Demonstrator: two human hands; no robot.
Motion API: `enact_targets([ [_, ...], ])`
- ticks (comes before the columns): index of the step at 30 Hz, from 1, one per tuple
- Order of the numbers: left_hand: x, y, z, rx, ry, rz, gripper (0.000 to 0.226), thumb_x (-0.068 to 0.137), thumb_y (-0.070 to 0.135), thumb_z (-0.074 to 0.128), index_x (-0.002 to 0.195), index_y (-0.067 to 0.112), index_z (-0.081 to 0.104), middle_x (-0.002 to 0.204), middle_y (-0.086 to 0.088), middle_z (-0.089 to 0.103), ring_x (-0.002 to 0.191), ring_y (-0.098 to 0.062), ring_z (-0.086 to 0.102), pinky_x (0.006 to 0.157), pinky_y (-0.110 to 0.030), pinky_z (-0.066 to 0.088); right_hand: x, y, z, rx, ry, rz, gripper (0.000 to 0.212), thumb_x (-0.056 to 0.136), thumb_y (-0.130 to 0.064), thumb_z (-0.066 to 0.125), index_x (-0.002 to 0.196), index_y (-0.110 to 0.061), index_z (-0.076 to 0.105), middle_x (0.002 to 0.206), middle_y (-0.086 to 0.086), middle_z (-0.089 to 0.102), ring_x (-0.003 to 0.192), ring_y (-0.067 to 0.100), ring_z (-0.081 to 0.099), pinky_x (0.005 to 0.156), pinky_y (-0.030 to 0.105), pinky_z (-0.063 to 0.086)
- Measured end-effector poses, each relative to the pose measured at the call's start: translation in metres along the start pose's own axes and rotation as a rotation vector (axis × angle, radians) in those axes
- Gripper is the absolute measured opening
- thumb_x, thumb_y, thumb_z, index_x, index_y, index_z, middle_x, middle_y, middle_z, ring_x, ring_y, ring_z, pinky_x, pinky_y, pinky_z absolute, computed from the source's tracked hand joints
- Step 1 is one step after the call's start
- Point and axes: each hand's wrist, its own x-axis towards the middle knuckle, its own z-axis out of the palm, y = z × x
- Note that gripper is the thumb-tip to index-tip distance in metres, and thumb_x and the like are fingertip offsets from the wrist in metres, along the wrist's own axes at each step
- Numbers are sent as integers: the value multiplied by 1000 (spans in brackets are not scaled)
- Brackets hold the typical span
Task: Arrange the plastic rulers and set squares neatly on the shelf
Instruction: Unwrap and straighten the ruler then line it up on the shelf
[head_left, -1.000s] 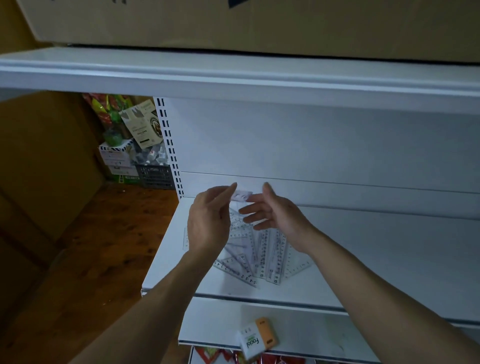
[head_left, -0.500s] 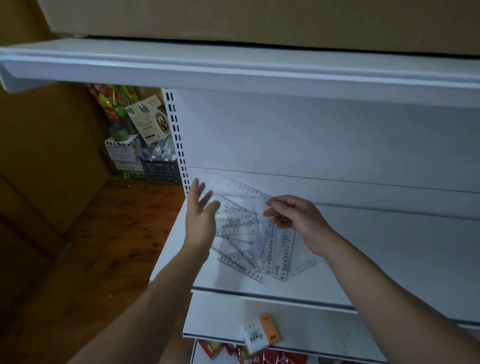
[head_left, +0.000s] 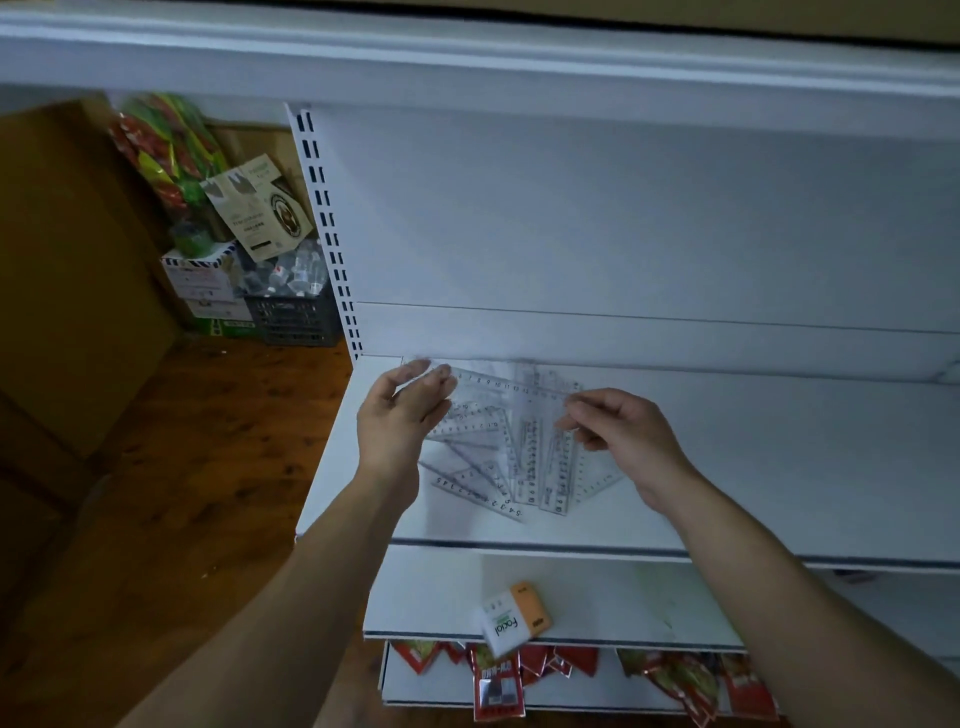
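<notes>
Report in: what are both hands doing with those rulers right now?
Right hand pinches long ruler at right end; left hand touches left end. Other rulers fanned loose on shelf. Nothing blocking.

The left end of the long ruler (head_left: 511, 385) is smeared by motion where it meets the left hand (head_left: 400, 421), so the grip there is not clear. The right hand (head_left: 626, 439) pinches the other end. The left hand covers one side of the pile of rulers (head_left: 524, 467), and the clear pieces overlap, so their number cannot be told. The red packets (head_left: 498, 680) are cut by the lower edge. What fills the crate (head_left: 291, 317) is too small to tell.
</notes>
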Motion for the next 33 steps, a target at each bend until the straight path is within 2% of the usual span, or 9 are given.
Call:
enact_targets([
  [4, -8, -13, 16, 72, 3, 25, 22, 81, 6, 74, 99, 7, 61, 90, -5, 73, 92, -21, 70, 81, -28, 55, -7, 2, -23, 7, 90, -22, 8, 88, -10, 64, 88, -14, 70, 77, 4, 74, 62, 5, 62, 59, 15, 50],
  [8, -23, -26, 51, 131, -30, 60, 23, 82, 5, 73, 100, 3, 58, 92, -10, 73, 83, -15, 71, 74, -23, 56, -20, 12, -60, 10, 158, -42, 8, 88, -10, 64, 88, -15, 71, 77, 2, 74, 62, 7, 63, 59, 16, 49],
  [11, -38, -42, 87, 159, -81, 58, 18, 82, 3, 72, 92, 6, 58, 88, -10, 72, 81, -16, 71, 71, -22, 56, -37, 23, -101, 35, 229, -53, 11, 89, -8, 62, 85, -15, 70, 75, 1, 74, 59, 6, 62, 58, 14, 48],
  [18, -94, -105, 194, 268, -250, 35, 8, 83, 4, 69, 83, 11, 67, 79, -6, 69, 74, -11, 67, 69, -20, 52, -94, 52, -237, 46, 423, -54, 8, 89, -10, 62, 91, -11, 70, 77, 3, 73, 59, 4, 61, 59, 15, 49],
  [25, -184, -188, 326, 344, -479, 49, 6, 83, 7, 70, 89, 8, 72, 76, -5, 70, 76, -13, 66, 69, -24, 52, -181, 92, -401, 102, 613, -40, 7, 91, -6, 60, 93, -7, 67, 72, -3, 71, 62, 4, 63, 59, 13, 50],
  [28, -218, -215, 374, 352, -566, 50, 7, 83, 8, 70, 89, 8, 73, 77, -4, 70, 77, -13, 67, 71, -25, 53, -213, 105, -455, 79, 699, -45, 8, 91, -6, 59, 93, -9, 66, 77, 2, 68, 60, 1, 62, 58, 11, 48],
  [33, -255, -253, 439, 369, -644, 3, 10, 83, 8, 72, 92, 5, 73, 78, -6, 71, 76, -16, 67, 65, -25, 53, -249, 121, -523, 22, 811, -1, 13, 92, -8, 60, 101, -5, 68, 85, 11, 70, 69, 13, 62, 58, 12, 49],
])
